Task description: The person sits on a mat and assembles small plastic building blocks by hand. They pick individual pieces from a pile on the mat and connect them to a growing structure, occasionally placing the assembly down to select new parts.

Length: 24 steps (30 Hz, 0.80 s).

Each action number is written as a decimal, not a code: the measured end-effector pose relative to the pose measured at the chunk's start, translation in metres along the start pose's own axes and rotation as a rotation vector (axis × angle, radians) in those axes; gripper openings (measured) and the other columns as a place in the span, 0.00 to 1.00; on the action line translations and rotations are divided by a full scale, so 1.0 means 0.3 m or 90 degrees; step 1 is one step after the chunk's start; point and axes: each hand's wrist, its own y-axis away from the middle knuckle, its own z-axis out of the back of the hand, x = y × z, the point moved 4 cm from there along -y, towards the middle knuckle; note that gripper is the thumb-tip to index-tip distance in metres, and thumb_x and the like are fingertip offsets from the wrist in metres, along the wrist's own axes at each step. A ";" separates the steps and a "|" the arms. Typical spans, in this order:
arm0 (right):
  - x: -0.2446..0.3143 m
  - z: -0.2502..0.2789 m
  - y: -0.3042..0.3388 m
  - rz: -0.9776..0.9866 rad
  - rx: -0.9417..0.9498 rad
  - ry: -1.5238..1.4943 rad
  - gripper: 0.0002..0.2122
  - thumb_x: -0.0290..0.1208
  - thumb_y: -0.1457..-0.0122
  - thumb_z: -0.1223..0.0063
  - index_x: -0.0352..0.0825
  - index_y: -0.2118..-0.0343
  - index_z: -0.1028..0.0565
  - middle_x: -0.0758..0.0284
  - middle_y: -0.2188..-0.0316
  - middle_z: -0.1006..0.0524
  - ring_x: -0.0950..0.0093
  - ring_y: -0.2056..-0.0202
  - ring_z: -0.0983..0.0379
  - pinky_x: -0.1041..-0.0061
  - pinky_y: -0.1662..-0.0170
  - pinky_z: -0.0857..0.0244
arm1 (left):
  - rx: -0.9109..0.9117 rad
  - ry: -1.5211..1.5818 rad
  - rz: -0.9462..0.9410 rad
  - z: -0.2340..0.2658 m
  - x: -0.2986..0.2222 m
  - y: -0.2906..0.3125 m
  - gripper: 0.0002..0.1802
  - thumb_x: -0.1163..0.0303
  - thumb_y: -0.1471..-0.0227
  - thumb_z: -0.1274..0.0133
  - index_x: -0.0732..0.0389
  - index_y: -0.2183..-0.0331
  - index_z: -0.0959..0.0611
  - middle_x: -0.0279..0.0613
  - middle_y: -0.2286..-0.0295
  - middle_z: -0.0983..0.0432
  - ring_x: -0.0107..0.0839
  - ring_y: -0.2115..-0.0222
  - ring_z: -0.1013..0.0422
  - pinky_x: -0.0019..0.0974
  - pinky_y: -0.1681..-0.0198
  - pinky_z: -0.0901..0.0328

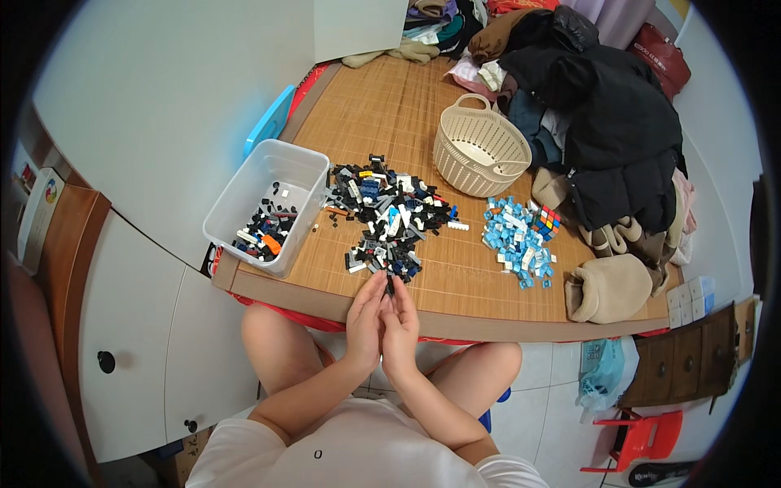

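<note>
My left hand [367, 315] and my right hand [399, 324] are cupped against each other at the table's front edge, palms facing. Their fingers point away from me at the near end of a pile of building bricks [382, 213], mostly black, grey and white. Between the fingertips shows a dark building brick [390, 285]; whatever else lies inside the palms is hidden. Left of the pile stands a clear plastic bin [311, 175] with more bricks at its bottom. A second heap of light blue and white pieces [521, 240] lies to the right, with a puzzle cube [546, 223] beside it.
A beige basket [480, 146] stands behind the blue heap. Clothes, including a black jacket [622, 130], cover the right side of the bamboo mat [455, 285]. The bin's blue lid [269, 122] leans at the back left. A red stool [651, 439] is on the floor at right.
</note>
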 end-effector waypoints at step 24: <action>0.174 -0.422 -0.022 -0.004 0.254 -0.078 0.24 0.14 0.47 0.67 0.29 0.44 0.47 0.59 0.44 0.44 0.73 0.44 0.47 0.77 0.42 0.53 | 0.009 0.033 -0.228 -0.008 -0.445 0.005 0.30 0.72 0.50 0.66 0.71 0.45 0.48 0.51 0.44 0.53 0.37 0.41 0.59 0.36 0.39 0.61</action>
